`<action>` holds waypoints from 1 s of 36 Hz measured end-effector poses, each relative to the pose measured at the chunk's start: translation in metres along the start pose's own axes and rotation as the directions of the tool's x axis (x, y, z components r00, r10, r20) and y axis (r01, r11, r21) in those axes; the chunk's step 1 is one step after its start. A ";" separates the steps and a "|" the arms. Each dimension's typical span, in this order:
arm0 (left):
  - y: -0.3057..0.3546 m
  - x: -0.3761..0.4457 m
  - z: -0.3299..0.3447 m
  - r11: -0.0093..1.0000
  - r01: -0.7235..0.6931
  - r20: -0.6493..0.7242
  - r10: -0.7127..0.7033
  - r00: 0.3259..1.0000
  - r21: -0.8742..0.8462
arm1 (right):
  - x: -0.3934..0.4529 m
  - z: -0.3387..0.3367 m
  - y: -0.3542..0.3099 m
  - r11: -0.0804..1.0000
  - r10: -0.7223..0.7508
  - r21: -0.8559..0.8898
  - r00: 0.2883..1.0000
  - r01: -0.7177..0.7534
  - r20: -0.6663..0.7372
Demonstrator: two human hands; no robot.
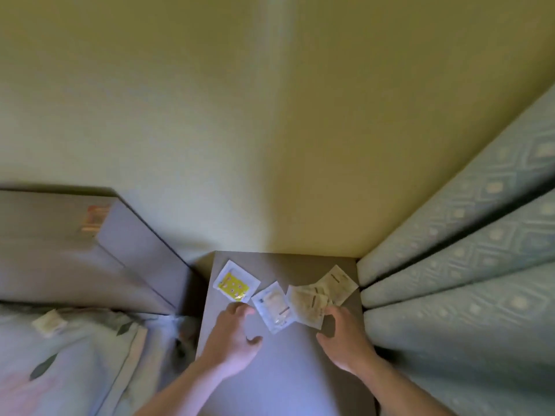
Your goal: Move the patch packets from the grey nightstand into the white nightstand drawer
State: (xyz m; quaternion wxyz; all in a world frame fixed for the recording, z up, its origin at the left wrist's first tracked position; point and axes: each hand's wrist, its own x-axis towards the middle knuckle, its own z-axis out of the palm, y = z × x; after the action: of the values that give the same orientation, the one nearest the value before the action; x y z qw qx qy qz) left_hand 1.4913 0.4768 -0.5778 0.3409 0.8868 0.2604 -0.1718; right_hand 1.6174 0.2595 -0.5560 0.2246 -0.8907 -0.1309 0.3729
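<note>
Several patch packets lie on the grey nightstand (288, 361) by the wall. A packet with a yellow patch (235, 281) is at the back left. A clear packet with a beige patch (274, 306) sits in the middle. Two or three beige packets (309, 304) overlap at the right, one more (338, 283) behind them. My left hand (232, 334) hovers just below the yellow packet with loosely curled fingers, holding nothing. My right hand (342, 331) has its fingertips at the edge of the overlapping beige packets; a grip cannot be made out. The white nightstand is out of view.
A patterned light-blue curtain (468, 265) hangs close on the right of the nightstand. A grey headboard (90, 250) and a bed with floral bedding (60, 355) are on the left; a small packet (49, 322) lies on the bedding. A yellow wall is behind.
</note>
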 end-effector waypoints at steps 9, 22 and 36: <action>-0.026 0.095 0.067 0.995 -0.046 -0.079 0.053 0.995 0.087 | 0.113 0.050 0.029 0.996 -0.069 -0.058 0.995 0.064 -0.077; -0.035 0.144 0.105 0.989 0.079 -0.059 -0.072 0.996 0.122 | 0.162 0.078 0.048 0.972 -0.085 -0.229 0.983 0.046 -0.165; -0.075 0.162 0.053 0.980 0.120 -0.263 -0.076 0.962 0.157 | 0.172 0.060 0.049 0.889 -0.050 -0.458 0.994 0.000 -0.098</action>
State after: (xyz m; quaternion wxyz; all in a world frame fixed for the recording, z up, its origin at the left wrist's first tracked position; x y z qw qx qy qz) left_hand 1.5717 0.5436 -0.7320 0.2177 0.9136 0.3302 -0.0944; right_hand 1.6952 0.3038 -0.7219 0.0201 -0.9354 -0.2143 0.2804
